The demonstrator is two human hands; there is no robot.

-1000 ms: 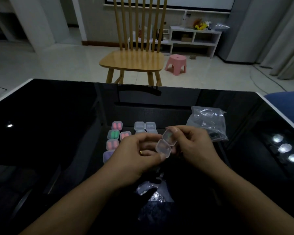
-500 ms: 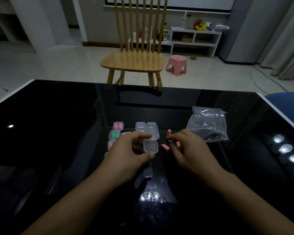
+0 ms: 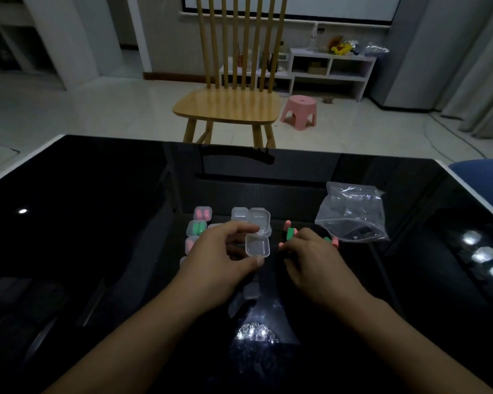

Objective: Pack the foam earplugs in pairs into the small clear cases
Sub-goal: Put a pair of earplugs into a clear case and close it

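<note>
Head view. Your left hand (image 3: 225,257) pinches an open clear case (image 3: 257,245) between thumb below and fingers above, its hinged lid (image 3: 259,220) raised at the far side and its empty tray facing up. Your right hand (image 3: 310,257) lies just to the right of the case, palm down, fingers curled over the loose foam earplugs on the black glass table (image 3: 97,223); whether those fingers already grip a plug cannot be told, as the fingertips are hidden. A green earplug (image 3: 290,234) lies just beyond the right knuckles, its long axis running away from you, beside a pink earplug (image 3: 287,223); further plugs (image 3: 334,242) show at the hand's right edge. The plugs thus lie to the right of the open tray, and your right hand is much the nearer to them, so the coming move is probably a short carry leftward into the case. Filled cases, one with a pink pair (image 3: 202,214) and one with a green pair (image 3: 196,228), stand beyond the left hand, and an empty closed case (image 3: 239,214) lies behind the raised lid. A clear plastic bag (image 3: 350,214) lies to the far right.
</note>
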